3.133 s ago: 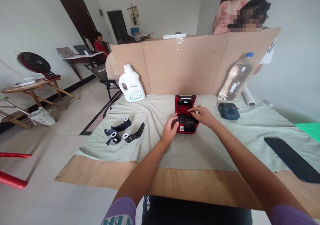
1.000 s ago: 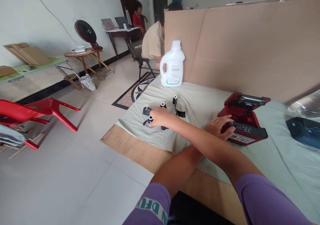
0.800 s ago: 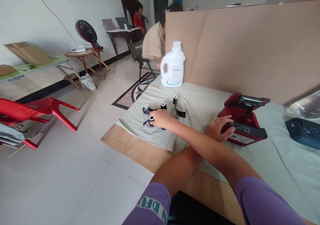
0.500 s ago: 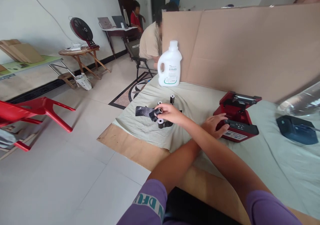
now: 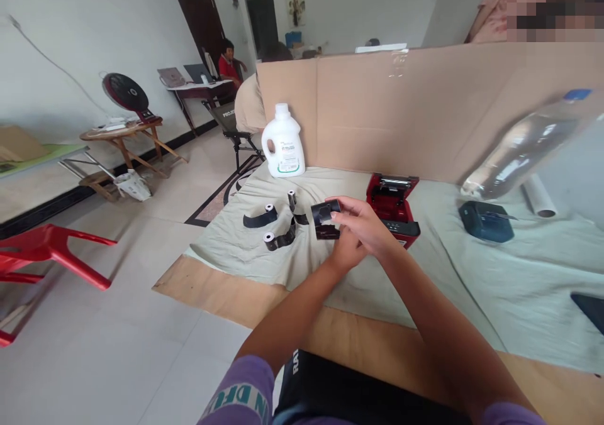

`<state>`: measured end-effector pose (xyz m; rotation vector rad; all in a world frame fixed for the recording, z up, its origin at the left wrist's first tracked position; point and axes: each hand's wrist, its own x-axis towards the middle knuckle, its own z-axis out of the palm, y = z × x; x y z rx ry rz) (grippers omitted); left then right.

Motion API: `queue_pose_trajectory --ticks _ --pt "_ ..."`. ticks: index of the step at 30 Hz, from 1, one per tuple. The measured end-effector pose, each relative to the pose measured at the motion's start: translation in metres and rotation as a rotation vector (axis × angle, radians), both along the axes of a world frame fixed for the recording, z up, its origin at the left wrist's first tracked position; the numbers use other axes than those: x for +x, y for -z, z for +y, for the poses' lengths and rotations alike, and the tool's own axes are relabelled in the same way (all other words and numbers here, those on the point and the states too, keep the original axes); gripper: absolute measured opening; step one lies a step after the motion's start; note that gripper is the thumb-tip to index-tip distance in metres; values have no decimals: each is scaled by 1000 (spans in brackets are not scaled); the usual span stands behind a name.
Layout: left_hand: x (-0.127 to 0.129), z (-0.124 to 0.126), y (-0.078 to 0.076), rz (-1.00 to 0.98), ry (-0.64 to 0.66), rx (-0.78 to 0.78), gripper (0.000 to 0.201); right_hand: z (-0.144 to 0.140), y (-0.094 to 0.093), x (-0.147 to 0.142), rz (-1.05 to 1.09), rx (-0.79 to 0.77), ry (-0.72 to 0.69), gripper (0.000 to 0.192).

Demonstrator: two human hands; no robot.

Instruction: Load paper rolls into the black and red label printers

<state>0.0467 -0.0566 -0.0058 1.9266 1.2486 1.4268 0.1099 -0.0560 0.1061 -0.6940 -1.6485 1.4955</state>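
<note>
My right hand (image 5: 361,219) grips a black paper roll (image 5: 321,214) by its end, in front of the red printer. A dark loose end hangs below the roll. My left hand (image 5: 348,249) is closed at that loose end, just under my right hand, its fingers partly hidden. On the cloth to the left are more black rolls with white cores: one with its strip pulled out (image 5: 270,214), a nearer one (image 5: 270,241) and one standing upright (image 5: 292,200). The red printer (image 5: 391,208) has its lid up, behind and right of my hands.
A white jug (image 5: 284,145) stands at the back left against a cardboard sheet (image 5: 377,110). To the right are a dark blue box (image 5: 486,220), a large clear bottle (image 5: 523,148) and a white roll (image 5: 540,198). A red stool (image 5: 56,249) is on the floor at left.
My left hand has left the printer and come to my right hand. My right hand has carried the roll from among the other rolls toward the printer. The view has turned right.
</note>
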Motion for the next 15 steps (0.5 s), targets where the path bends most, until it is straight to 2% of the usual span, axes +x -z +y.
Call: queue_pose_trajectory --ticks 2,4,7,9,12,13,15 --pt "-5 -27 -14 133 -63 4 30 2 -2 10 11 -5 -3 36" --pt "-11 -61 -27 214 -43 32 25 5 -3 17 -6 3 -20 37" --pt "-24 -110 -39 181 -119 177 20 11 -1 20 -34 -1 -39 39" --pt "-36 -129 -47 97 -266 262 17 12 3 19 -48 3 -55 38" --pt "-57 -129 -62 -81 -567 256 14 10 9 15 -74 49 -74 37" --pt "-63 -124 -67 -141 -620 205 18 9 10 14 -87 72 -78 37" --pt "-75 -111 -77 -248 -588 50 37 6 11 12 -121 113 -88 36"
